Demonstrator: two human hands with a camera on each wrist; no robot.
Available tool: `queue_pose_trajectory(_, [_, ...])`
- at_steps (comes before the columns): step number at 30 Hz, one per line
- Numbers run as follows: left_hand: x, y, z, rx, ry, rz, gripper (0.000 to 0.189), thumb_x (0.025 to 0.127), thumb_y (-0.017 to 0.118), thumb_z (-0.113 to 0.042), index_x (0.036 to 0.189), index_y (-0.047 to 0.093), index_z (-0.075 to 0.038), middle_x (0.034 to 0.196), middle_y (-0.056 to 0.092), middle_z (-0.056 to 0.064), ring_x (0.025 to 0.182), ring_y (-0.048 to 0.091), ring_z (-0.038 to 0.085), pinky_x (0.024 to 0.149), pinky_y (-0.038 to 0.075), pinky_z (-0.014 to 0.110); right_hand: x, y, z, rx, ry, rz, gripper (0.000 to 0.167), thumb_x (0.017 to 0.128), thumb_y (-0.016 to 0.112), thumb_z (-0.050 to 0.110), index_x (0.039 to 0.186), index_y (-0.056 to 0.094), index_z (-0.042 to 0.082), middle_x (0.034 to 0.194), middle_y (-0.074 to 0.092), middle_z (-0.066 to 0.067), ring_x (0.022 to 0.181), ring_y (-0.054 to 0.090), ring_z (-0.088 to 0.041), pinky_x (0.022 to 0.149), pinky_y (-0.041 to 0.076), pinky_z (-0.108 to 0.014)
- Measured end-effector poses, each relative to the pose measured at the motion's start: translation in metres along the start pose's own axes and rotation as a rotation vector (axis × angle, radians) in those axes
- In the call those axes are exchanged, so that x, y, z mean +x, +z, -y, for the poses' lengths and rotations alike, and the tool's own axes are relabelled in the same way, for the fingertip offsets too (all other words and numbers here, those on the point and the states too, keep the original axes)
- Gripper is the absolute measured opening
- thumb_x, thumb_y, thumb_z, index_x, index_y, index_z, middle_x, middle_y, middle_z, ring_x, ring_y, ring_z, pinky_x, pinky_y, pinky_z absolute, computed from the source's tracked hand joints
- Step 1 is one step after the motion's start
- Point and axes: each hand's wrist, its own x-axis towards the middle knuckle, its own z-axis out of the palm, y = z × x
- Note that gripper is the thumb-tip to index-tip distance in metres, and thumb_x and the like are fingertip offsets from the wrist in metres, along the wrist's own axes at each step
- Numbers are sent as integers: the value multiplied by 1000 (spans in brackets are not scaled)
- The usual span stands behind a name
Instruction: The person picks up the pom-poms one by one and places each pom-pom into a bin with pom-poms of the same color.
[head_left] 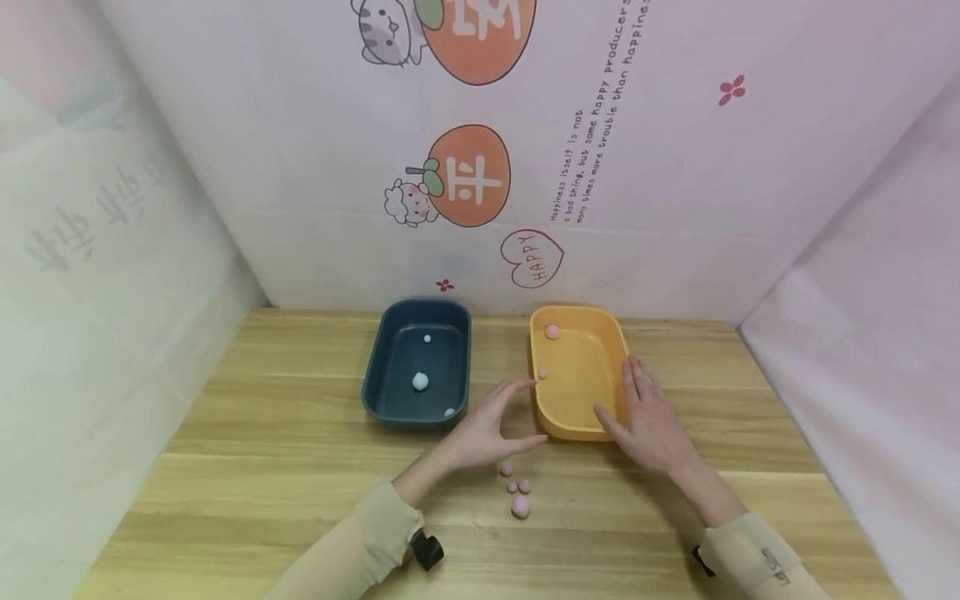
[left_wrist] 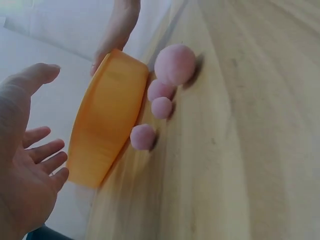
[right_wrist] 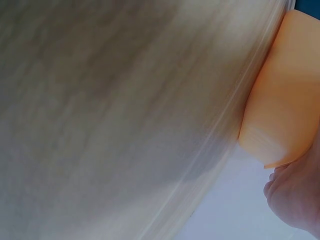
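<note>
The left hand [head_left: 483,429], loosely spread and empty, is hovering beside the yellow, round-cornered, plastic-looking tray [head_left: 581,383]; the right hand [head_left: 654,429], straight-fingered, is touching its side. A careless left-hand brush could be sending the four matte pink balls [head_left: 521,506] in front rolling.

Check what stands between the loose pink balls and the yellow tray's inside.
The raised near wall of the yellow tray and the left hand, whose thumb extends toward the tray's near left corner. Nothing else visible blocks the pink balls.
</note>
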Motion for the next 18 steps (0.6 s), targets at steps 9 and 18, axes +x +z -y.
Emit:
queue_pose_trajectory(9, [-27,-6,12,56,4,71,91,94,88,-40,168,41,-16,170,49,6,155,51,30,127,45,58,-1,2,0,2,1,9,99,113,52,52,170,6,-14,179,8,-38,168,12,-55,138,18,-66])
queue_pose_trajectory(18, [-51,-15,24,93,33,96,74,95,86,-28,159,53,-8,163,59,7,153,54,30,128,44,56,-1,-2,3,18,1,1,98,112,56,49,170,7,-15,179,9,-38,168,13,-56,136,20,-68])
